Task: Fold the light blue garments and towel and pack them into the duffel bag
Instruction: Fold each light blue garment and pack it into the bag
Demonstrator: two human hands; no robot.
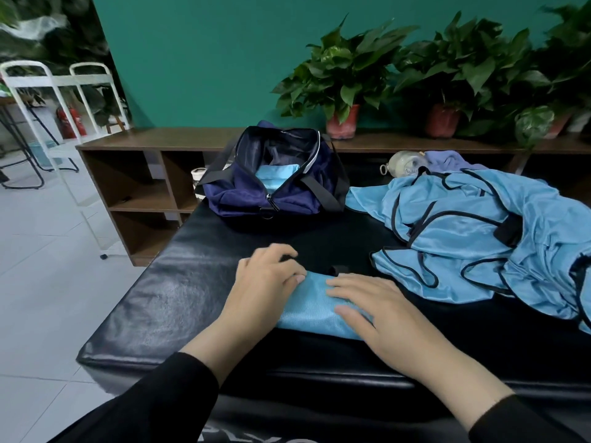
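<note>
1. Head view, nearest the camera: two black sleeves (166,394) reach forward over the front edge of a black padded bench (179,282).
2. On the near part of the bench lies a folded light blue cloth (311,306), a flat rectangle; whether it is a garment or the towel cannot be told.
3. The left hand (265,279) rests at the cloth's left end with its fingers loosely bent, the fingertips on the far left corner and on the bench beside it; it grips nothing.
4. The right hand (380,311) lies flat on the right part of the cloth, fingers straight and pointing left, pressing it down.
5. Just beyond the cloth, a small black strap end (339,269) lies on the bench.
6. To the right, a loose heap of light blue garments (479,247) with black edging is spread over the bench, unfolded, close to the folded cloth.
7. Farther back, left of the heap, stands a navy duffel bag (287,199) with its zip open; a folded light blue piece (277,175) shows inside it.
8. Behind the heap lie a clear bottle (403,163) on its side and a purple cloth (447,159).
9. Beyond the bench runs a brown shelf unit (144,174), with potted plants (343,78) on top against a green wall (198,59).
10. At far left, a white metal rack (38,100) stands on the tiled floor.
</note>
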